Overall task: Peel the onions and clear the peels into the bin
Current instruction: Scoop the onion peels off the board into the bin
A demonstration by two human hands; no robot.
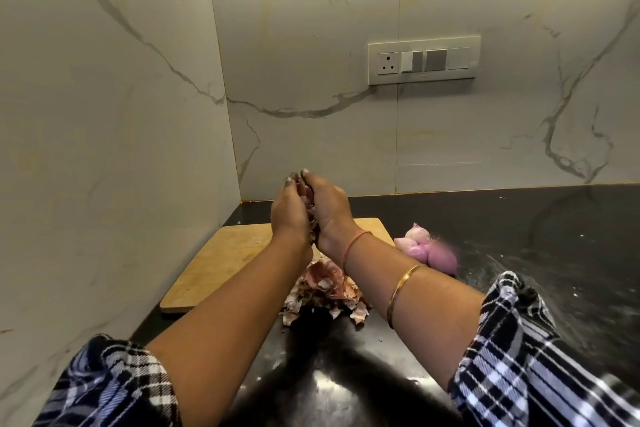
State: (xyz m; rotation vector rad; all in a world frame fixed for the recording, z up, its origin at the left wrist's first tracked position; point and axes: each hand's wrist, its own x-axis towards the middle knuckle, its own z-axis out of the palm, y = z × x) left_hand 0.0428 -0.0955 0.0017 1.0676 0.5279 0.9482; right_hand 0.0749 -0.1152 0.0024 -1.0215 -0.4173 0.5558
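- We see the left hand point(289, 215) and the right hand point(327, 208) raised close together, palms facing each other, above the far edge of the cutting board point(225, 256)
- Both hands are cupped with fingers curved inward, and between them they hold a handful of peels point(309, 199); scraps of it show in the gap between the palms
- The cutting board, pale wood, lies on the black counter point(519, 236) and stretches toward 8 o'clock from the hands
- A pile of peels point(322, 291) lies at 6 o'clock of the hands, at the board's near right corner and spilling onto the counter, partly hidden by the forearms
- The peeled onions point(426, 246), pink and pale, sit in a cluster on the counter at 3 o'clock of the board, just beside its edge; their right side is blurred
- On the right forearm we see a gold bangle point(403, 291)
- A switch panel point(424, 61) is on the marble wall at 1 o'clock of the hands
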